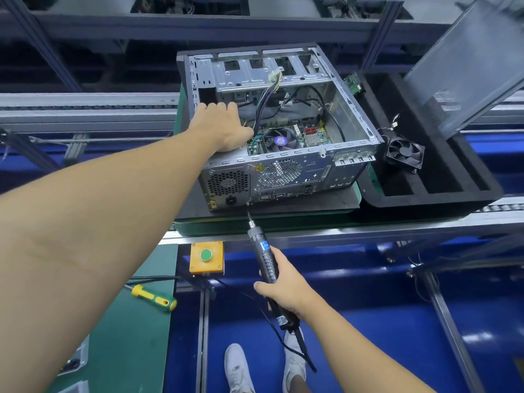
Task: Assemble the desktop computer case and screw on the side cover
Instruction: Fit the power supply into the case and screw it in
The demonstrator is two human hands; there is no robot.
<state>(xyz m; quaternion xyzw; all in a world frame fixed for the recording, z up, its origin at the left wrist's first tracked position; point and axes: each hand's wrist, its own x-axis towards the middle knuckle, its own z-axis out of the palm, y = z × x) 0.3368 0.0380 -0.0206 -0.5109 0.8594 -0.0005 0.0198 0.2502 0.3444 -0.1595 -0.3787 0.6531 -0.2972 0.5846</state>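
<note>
**Driver bit at the rear panel of the open case**

The computer case (283,171) lies on its side on a dark mat, open side up, with the motherboard and cables exposed. The left hand (221,126) rests palm-down on the case's near-left corner; its fingertips are hidden, so I cannot tell whether they grip anything. The right hand (283,287) is closed around the electric screwdriver (263,256), whose bit meets the lower edge of the rear panel. The side cover (465,69) leans tilted at the right, over the black foam tray (425,199), well apart from the case. A yellow-green screwdriver (154,297) lies on the desk (136,341).
</note>
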